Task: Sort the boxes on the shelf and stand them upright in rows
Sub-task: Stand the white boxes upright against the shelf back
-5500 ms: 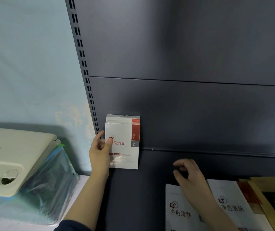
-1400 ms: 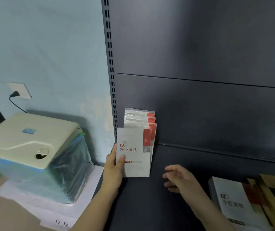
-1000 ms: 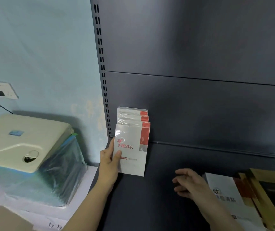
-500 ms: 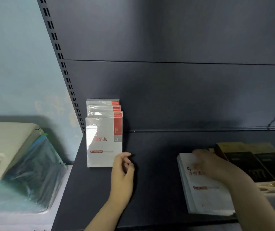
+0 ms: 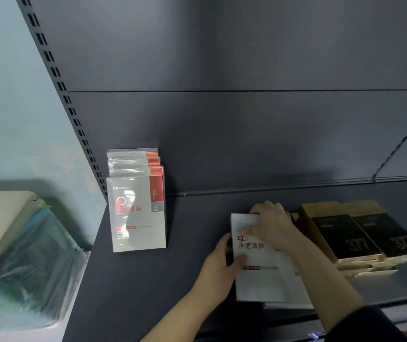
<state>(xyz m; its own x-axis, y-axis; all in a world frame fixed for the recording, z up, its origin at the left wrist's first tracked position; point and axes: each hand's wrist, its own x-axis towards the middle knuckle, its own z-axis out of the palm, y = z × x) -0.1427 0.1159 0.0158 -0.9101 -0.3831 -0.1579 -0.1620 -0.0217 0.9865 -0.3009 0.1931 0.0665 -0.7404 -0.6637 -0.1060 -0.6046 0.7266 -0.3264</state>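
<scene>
Both hands have left the upright row since the earlier frames and now meet on the flat white box lying on the dark shelf. Half a second ago the left hand was still beside the standing boxes; it now grips the left edge of the flat white box, thumb laid across the printed face and fingers curled under the side. The right hand rests over the far upper corner of the same box, fingers bent down onto its top edge, so the box is held between the two hands. Whether the box is lifted clear of the shelf or of the second white box partly visible beneath it cannot be told. Well to the left of the left hand, the row of white boxes stands upright against the back panel, four deep, front faces toward the camera, touching one another, next to the perforated upright. Just to the right of the right hand lie the black-and-gold boxes, flat, side by side, stacked on further boxes whose pale edges show below. Beyond the shelf's left end, a cream-coloured appliance sits wrapped in clear plastic.
</scene>
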